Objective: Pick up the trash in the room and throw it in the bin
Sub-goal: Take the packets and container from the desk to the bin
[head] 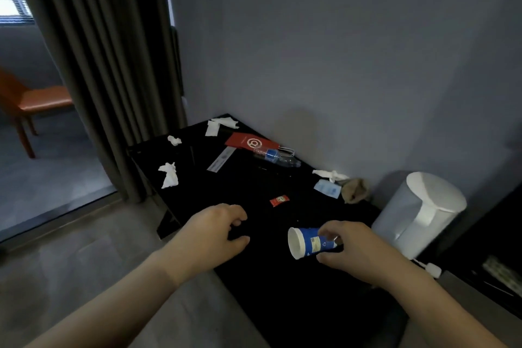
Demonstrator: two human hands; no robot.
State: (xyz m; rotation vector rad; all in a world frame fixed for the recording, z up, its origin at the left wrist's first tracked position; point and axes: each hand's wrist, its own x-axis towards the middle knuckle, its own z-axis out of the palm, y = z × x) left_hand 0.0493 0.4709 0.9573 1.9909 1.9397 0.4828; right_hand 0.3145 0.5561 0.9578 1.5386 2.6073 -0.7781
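Right grip holds paper cup, rim leftward

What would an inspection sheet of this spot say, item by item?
Surface: black table, glossy, against the wall.
Job's things: cup held on its side; bottle lying down; tissues scattered; white bin right of the table.
Clutter: red card, red sachet, blue packet.
Grippers: left hand holds nothing; right hand grips the cup.
Cables: white plug by the bin.
Surroundings: curtain, orange chair.
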